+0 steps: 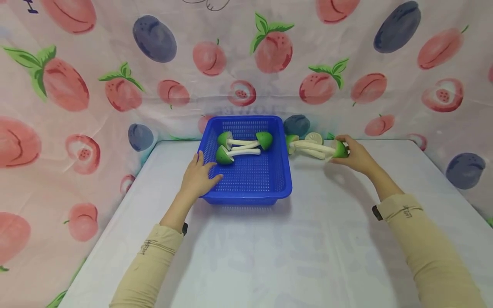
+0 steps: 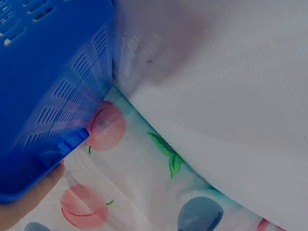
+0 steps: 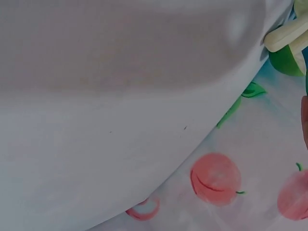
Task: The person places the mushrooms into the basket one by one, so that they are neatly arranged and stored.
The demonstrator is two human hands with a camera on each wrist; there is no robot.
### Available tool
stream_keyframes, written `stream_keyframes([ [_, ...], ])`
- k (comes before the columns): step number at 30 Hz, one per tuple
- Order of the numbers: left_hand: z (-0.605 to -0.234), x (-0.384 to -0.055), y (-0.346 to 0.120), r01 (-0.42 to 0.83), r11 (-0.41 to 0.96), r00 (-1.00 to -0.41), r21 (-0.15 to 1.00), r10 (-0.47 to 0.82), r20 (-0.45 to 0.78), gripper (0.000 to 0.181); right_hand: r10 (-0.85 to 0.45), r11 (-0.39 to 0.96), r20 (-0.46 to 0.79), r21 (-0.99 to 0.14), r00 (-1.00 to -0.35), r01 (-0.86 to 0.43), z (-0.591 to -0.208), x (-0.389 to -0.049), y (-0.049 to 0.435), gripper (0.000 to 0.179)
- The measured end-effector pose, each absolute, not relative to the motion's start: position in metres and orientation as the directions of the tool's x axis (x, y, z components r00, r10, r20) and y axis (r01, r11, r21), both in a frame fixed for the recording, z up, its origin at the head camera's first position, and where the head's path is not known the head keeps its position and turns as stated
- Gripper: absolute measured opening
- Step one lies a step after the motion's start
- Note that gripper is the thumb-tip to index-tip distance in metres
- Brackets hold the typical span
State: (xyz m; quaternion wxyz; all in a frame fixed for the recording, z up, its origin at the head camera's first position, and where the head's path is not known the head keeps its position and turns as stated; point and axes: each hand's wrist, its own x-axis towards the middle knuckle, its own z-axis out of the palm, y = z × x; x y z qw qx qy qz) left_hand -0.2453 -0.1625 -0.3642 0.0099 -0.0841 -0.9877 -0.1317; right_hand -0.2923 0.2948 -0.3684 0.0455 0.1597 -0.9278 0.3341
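My left hand [image 1: 197, 179] rests on the left rim of a blue plastic basket [image 1: 246, 196], fingers and thumb spread. In the left wrist view, a finger [image 2: 38, 192] lies along the basket's rim. Three toy mushrooms with green caps and white stems lie inside, one with its cap [image 1: 224, 155] nearest that hand. To the right of the basket, my right hand [image 1: 356, 156] grips the green cap of another mushroom [image 1: 317, 147], its stem pointing left. Below and behind it are more mushrooms, including a green cap [image 1: 291, 140] by the basket and a pale round underside [image 1: 313, 137].
The basket and mushrooms stand near the back edge of a white-covered table [image 1: 308, 239]. Behind and at the left hangs a fruit-patterned cloth [image 1: 231, 38]. In the right wrist view, a pale stem [image 3: 288, 36] shows at the table's edge.
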Motion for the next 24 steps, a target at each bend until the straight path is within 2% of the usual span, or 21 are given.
stream_keyframes([
  [7,-0.363,-0.246,-0.162,0.161,0.951,-0.987,0.263,0.159,0.029,0.059,-0.247,0.7,0.233,-0.628,-0.941,-0.339,-0.365,-0.294,0.285,0.071],
  [15,-0.364,-0.246,-0.162,0.167,0.951,-0.986,0.259,0.165,0.032,0.058,-0.197,0.632,0.232,-0.712,-0.953,-0.304,-0.354,-0.291,0.259,0.069],
  [24,-0.363,-0.246,-0.162,0.161,0.952,-0.987,0.259,0.157,0.035,0.058,-0.25,0.65,0.241,-0.676,-0.938,-0.347,-0.343,-0.294,0.225,0.069],
])
